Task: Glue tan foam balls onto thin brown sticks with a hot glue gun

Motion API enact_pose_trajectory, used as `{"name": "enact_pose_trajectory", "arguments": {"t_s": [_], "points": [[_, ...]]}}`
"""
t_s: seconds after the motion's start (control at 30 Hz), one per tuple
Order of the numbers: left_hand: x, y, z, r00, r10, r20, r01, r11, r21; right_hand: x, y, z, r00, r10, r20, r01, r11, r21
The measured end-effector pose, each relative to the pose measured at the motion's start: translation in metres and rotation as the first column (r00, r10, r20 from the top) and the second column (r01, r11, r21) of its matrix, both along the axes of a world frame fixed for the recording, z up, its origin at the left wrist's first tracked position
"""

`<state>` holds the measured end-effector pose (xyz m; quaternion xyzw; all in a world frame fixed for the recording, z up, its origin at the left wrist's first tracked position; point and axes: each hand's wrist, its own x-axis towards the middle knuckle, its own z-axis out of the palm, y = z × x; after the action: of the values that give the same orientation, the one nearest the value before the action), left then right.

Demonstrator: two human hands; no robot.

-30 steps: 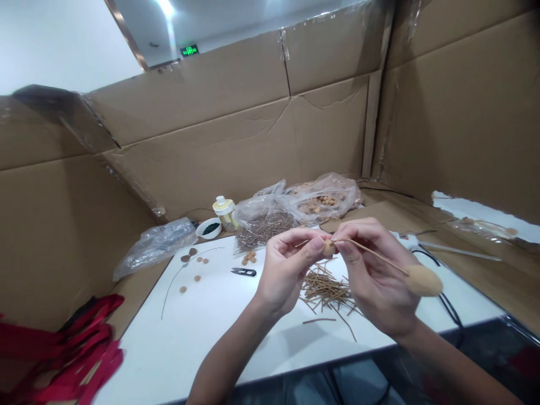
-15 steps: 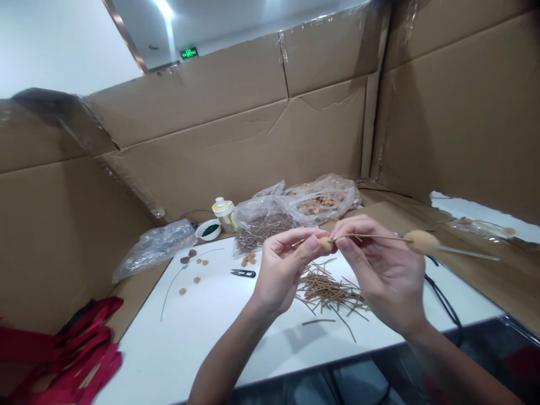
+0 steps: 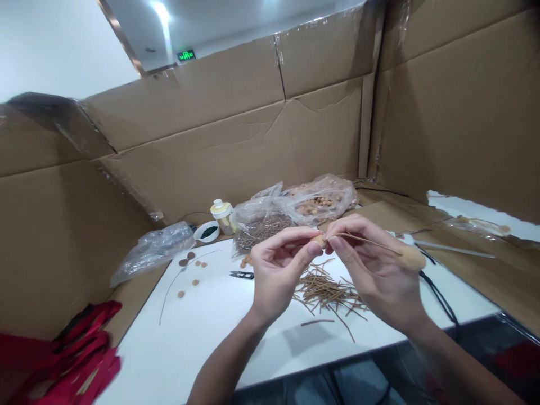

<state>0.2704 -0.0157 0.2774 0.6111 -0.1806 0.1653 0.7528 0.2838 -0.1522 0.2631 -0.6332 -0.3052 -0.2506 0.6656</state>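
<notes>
Together, two hands: left hand (image 3: 276, 275) pinching one tan bead (image 3: 319, 241), right hand (image 3: 375, 275) pinching one thin stem (image 3: 367, 242) ending in one fuzzy tan ball (image 3: 412, 258), both above one pile of loose sticks (image 3: 327, 295) mid white worktop (image 3: 169, 349).

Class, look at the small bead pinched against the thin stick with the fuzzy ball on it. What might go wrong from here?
The small bead in the left hand might slip and roll across the smooth white table. The thin stick in the right hand could bend or snap, with the fuzzy ball weighing on its far end.
</notes>
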Motion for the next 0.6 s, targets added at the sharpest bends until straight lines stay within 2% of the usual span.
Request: {"name": "enact_pose_trajectory", "arguments": {"t_s": [0.23,0.37,0.5,0.6], "points": [[-0.0007,0.0014,-0.0028,0.996,0.051,0.068,-0.056,0.996,0.074,-0.0037,0.0044,-0.0003,0.998,-0.056,0.020,0.055,0.997,0.062],[-0.0020,-0.0005,-0.0007,0.978,0.145,0.149,-0.163,0.980,0.117,-0.0065,0.0039,0.0003,0.997,-0.075,0.020,0.075,0.996,0.040],[-0.0026,-0.0024,-0.0018,0.918,0.228,0.326,-0.293,0.941,0.168,-0.0083,0.0068,-0.0008,1.000,-0.020,0.018,0.018,0.996,0.088],[0.0007,-0.0012,-0.0071,0.835,0.224,0.503,-0.349,0.922,0.169,-0.0103,0.0092,-0.0021,0.999,-0.003,0.034,-0.001,0.993,0.117]]}}
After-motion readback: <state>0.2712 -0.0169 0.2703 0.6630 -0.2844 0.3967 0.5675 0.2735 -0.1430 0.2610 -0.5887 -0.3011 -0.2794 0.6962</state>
